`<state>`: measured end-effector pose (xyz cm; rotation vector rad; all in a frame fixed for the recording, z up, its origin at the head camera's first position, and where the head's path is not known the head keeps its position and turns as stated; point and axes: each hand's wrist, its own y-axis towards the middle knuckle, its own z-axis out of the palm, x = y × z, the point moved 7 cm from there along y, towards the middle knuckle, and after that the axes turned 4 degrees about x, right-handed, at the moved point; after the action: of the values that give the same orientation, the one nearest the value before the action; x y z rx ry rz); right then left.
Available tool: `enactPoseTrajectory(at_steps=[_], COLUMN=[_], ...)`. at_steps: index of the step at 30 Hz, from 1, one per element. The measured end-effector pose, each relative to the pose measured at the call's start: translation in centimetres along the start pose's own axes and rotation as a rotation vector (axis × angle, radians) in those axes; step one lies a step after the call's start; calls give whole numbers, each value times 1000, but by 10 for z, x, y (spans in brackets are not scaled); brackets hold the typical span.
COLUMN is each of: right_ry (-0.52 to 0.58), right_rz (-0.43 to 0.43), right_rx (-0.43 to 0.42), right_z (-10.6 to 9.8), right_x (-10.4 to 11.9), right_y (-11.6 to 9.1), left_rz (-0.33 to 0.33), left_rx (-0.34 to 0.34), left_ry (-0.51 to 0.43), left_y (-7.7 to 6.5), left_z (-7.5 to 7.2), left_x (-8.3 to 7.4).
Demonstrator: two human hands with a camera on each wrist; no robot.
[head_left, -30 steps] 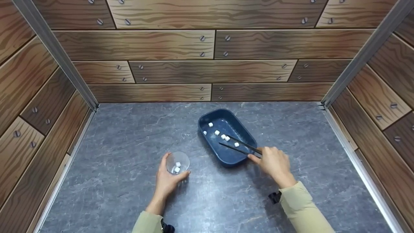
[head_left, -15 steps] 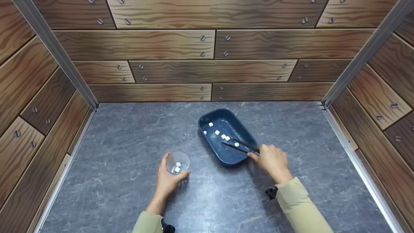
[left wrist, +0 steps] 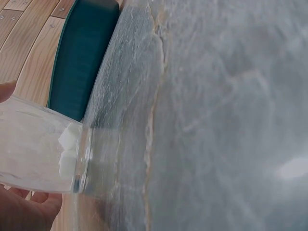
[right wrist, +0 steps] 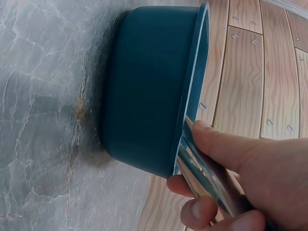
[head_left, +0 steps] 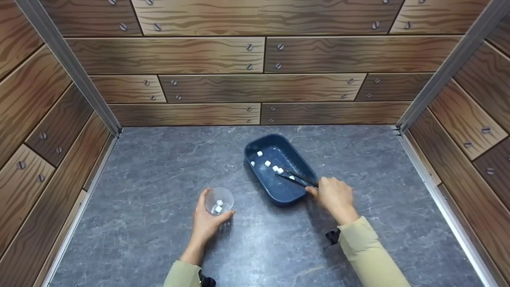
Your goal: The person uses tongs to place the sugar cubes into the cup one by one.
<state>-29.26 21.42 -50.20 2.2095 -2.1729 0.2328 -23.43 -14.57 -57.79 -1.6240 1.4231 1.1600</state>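
My left hand (head_left: 205, 225) curls round a clear cup (head_left: 227, 195), thumb on its near right side. Two small white cubes (left wrist: 68, 163) lie at the cup's bottom in the left wrist view. In my right hand (head_left: 335, 199) I grip dark tongs (right wrist: 211, 178), whose arms reach over the rim of a deep blue tray (head_left: 275, 189). Between the tong arms one white cube (head_left: 291, 177) is partly hidden. Several more white cubes (head_left: 267, 163) lie in the tray, two of them side by side just beyond the tong tips.
The grey marbled tabletop (head_left: 159, 171) lies under everything. A wood-print wall (head_left: 255, 87) stands at the back, with similar panels on both sides. Metal corner strips (head_left: 438, 63) edge the panels.
The tong arms have drawn closer together around the cube near the right hand, which has shifted slightly left and up. The left hand and cup have stayed in place.
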Motion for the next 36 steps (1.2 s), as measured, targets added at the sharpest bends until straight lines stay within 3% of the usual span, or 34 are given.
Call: enactPoseTrajectory(at_steps=[22,36], right_ry=[15,33], right_rz=[-10,-12], right_rx=[1,-9], right_z=[1,0], right_x=[1,1], right_y=[1,-2], left_rz=[5,12], left_rx=[-8,-26], left_ry=[-8,40], left_y=[-1,1], left_z=[0,-3], left_x=[-1,-2])
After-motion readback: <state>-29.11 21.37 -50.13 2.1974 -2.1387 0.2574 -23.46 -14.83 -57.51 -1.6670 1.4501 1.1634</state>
